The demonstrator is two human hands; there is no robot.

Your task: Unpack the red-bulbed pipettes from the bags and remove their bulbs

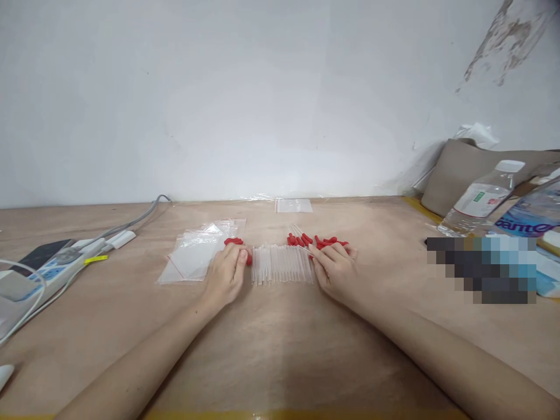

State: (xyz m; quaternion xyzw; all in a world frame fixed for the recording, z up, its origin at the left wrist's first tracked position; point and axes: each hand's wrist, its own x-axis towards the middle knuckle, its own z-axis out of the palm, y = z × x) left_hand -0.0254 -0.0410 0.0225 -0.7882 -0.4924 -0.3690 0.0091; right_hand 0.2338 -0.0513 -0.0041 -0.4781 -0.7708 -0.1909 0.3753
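A row of thin clear dropper tubes (282, 265) lies side by side on the wooden table, between my two hands. My left hand (226, 271) is closed at the row's left end, with a red rubber bulb (249, 257) at its thumb and fingertips. More red bulbs (233, 241) show just beyond its knuckles. At the right end, my right hand (336, 269) pinches a clear tube (305, 249) that points left over the row. Behind it are several red bulbs (328, 241). Droppers with red bulbs (300, 239) on their tubes lie above the row.
Clear zip bags (192, 256) are piled left of my left hand, and another bag (294, 205) lies near the wall. A power strip (56, 271) with cables is at far left. On the right stand a water bottle (481, 198) and a grey-brown bag (455, 169).
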